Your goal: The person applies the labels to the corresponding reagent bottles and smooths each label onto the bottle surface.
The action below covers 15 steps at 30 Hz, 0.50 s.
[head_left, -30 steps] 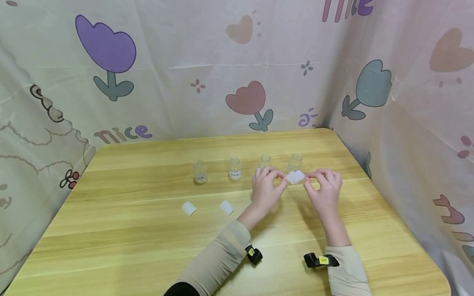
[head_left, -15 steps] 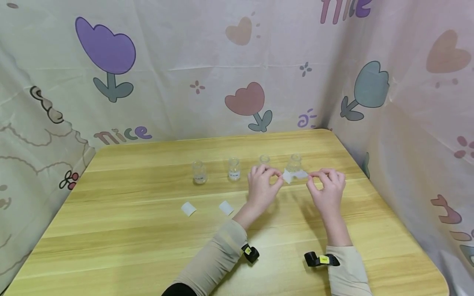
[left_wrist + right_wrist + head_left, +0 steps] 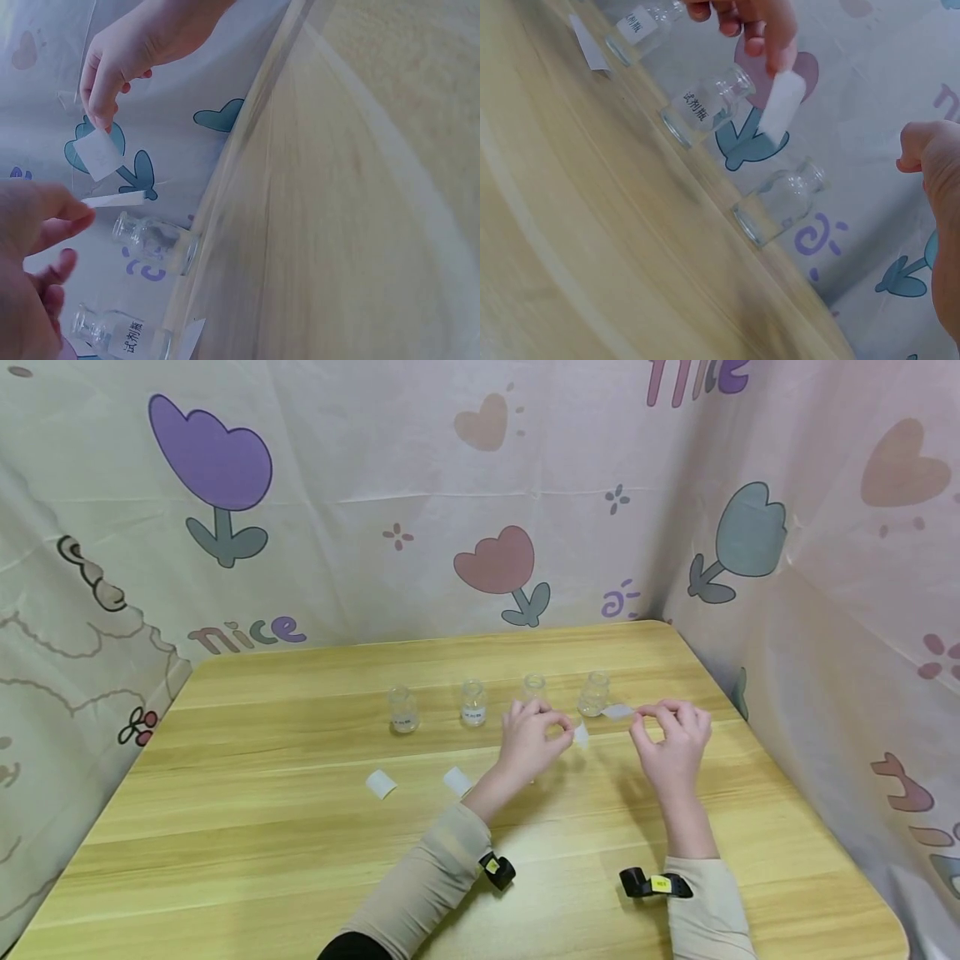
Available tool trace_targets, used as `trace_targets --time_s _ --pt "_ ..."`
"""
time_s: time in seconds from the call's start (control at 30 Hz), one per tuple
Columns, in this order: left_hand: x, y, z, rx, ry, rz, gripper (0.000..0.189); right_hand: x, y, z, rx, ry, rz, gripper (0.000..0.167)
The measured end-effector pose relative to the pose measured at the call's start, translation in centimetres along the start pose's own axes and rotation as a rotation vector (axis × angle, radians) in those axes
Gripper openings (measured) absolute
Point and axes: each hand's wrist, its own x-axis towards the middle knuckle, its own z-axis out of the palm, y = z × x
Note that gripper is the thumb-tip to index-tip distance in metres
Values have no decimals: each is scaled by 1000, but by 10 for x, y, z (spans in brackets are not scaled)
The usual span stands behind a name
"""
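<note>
My left hand [image 3: 531,739] pinches a small white label piece [image 3: 581,734] between thumb and index finger. My right hand [image 3: 672,747] pinches another thin white label piece [image 3: 618,712], which looks translucent in the right wrist view. The two pieces are apart; which is sticker and which is backing I cannot tell. Just behind them stands a clear glass bottle [image 3: 595,695] with no label showing. To its left, another glass bottle [image 3: 705,105] bears a printed label; in the head view my left hand partly covers it.
Two more labelled glass bottles, one [image 3: 402,710] at the left end and one [image 3: 473,703] beside it, continue the row. Nearer me, two white label squares [image 3: 381,784] [image 3: 457,781] lie on the wooden table [image 3: 247,843]. A patterned curtain [image 3: 337,485] encloses the back and sides.
The white label pieces, together between my hands a second ago, have come apart. My right hand has moved slightly right with its piece, and my left hand slightly left and down.
</note>
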Motion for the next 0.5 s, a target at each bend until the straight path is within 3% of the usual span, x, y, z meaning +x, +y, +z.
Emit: trace_targets --time_s 0.23,0.5 --pt "0 1 7 62 -181 -6 7 5 2 -6 -16 23 -12 10" --pt "-2 4 21 228 -259 -53 6 7 3 -10 -15 2 -60 9"
